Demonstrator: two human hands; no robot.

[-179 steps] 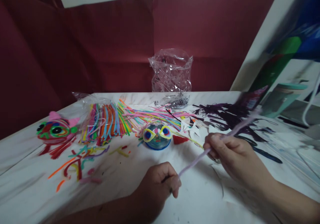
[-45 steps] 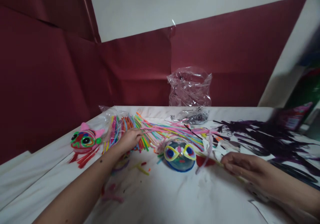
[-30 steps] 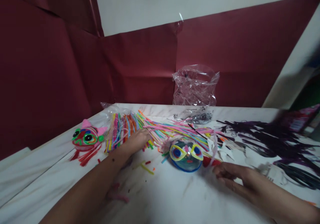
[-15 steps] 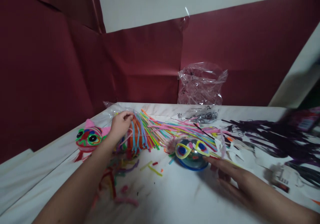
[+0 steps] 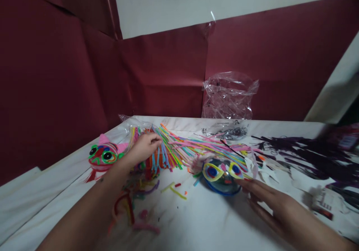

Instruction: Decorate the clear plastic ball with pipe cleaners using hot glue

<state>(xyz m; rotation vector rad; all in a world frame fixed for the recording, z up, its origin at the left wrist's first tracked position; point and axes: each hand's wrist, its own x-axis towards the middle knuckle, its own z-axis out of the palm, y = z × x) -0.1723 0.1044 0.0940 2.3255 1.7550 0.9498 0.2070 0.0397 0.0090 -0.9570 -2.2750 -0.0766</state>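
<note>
My left hand (image 5: pixel 147 146) hovers low over a fan of coloured pipe cleaners (image 5: pixel 175 152), its fingers bent together. What lies between those fingertips is hidden. At the right, my right hand (image 5: pixel 269 200) has its fingertips at the right edge of a clear dome-shaped face (image 5: pixel 224 185), gripping it there, with the thumb partly hidden. Yellow-ringed blue and red eyes and a blue rim decorate this face. Left of my left forearm lies a pink cat-like face (image 5: pixel 102 157) with black, green and red details.
Pipe cleaner scraps (image 5: pixel 175 192) lie across the front of the white table (image 5: pixel 196 221). Behind stand a crumpled clear plastic bag (image 5: pixel 227 98) and a dark red backing (image 5: pixel 162 64). Dark purple strands (image 5: pixel 308 154) and white scraps (image 5: pixel 269 172) spread at the right.
My left hand has moved rightward across the pipe cleaners. The clear face and my right hand have shifted slightly right together. The whole view has also shifted a little.
</note>
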